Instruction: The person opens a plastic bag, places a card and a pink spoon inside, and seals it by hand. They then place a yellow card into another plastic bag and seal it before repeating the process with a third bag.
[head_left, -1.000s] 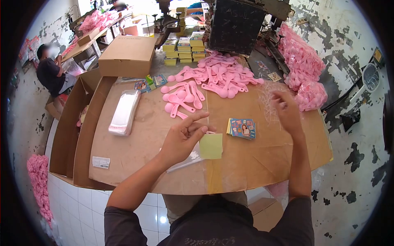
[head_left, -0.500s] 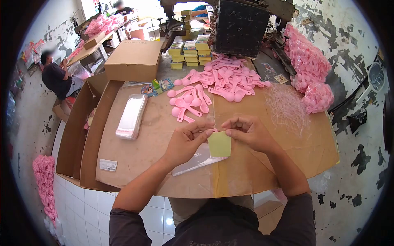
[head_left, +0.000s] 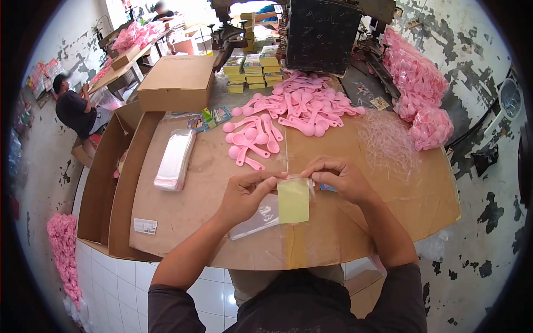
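Note:
Between my hands hangs a clear plastic bag with a yellow-green card (head_left: 293,201) in it, above the cardboard table top (head_left: 222,211). My left hand (head_left: 251,194) pinches the bag's upper left corner. At the upper right corner, my right hand (head_left: 338,178) pinches the same edge; a bit of blue shows under its fingers. Another clear bag (head_left: 258,219) lies flat below my left hand. Loose pink spoons (head_left: 252,136) are spread just beyond my hands, in front of a larger pile of pink spoons (head_left: 311,105).
A stack of clear bags (head_left: 176,161) lies left, near a closed carton (head_left: 175,83) and open box (head_left: 119,183). Stacked cards (head_left: 254,71) stand behind. Bagged pink spoons (head_left: 416,77) and plastic shreds (head_left: 388,147) are right. A person (head_left: 78,108) sits far left.
The yellow-green card now sits lower and inside the clear bag. The pink handle end at my left fingertips is no longer visible, and a blue piece shows beside my right hand.

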`<move>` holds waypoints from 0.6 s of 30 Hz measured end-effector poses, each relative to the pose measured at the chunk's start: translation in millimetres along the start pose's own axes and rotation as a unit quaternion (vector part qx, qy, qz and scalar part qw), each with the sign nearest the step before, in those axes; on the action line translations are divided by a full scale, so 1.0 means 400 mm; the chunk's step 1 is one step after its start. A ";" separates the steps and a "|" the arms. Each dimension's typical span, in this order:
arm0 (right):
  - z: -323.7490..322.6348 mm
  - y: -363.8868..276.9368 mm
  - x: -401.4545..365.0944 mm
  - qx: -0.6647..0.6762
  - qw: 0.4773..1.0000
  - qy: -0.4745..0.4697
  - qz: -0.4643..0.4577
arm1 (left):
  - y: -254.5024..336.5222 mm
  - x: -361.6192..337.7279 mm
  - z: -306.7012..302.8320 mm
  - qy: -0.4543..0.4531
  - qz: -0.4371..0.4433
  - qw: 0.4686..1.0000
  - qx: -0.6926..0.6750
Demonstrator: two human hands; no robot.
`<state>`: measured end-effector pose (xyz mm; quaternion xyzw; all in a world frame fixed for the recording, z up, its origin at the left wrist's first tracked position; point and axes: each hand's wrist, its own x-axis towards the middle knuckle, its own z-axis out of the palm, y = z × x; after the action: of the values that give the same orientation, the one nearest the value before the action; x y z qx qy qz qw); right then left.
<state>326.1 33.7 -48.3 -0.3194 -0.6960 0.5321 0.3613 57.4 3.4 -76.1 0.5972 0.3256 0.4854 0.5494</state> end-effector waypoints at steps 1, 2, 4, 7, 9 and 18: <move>-0.005 -0.002 0.000 0.003 1.000 -0.003 0.008 | 0.006 0.001 0.000 0.002 -0.015 0.999 -0.035; -0.007 -0.003 0.000 0.007 1.000 -0.006 0.017 | 0.008 0.001 0.001 0.003 -0.030 0.997 -0.070; 0.005 -0.002 -0.002 0.001 1.000 0.000 0.011 | 0.001 0.002 0.002 0.004 -0.038 0.999 -0.029; 0.007 0.006 0.000 0.004 1.000 0.002 0.007 | -0.007 0.007 0.004 -0.006 -0.051 0.999 0.009; 0.004 0.020 0.003 0.001 1.000 0.002 0.002 | -0.013 0.010 0.003 -0.013 -0.058 0.998 0.017; 0.021 -0.008 -0.016 -0.094 0.993 -0.059 0.033 | -0.012 0.008 0.002 0.018 -0.019 1.000 0.009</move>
<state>322.4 23.4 -47.5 -0.3432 -0.7521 0.4934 0.2703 60.1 7.0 -80.0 0.5868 0.3510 0.4827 0.5472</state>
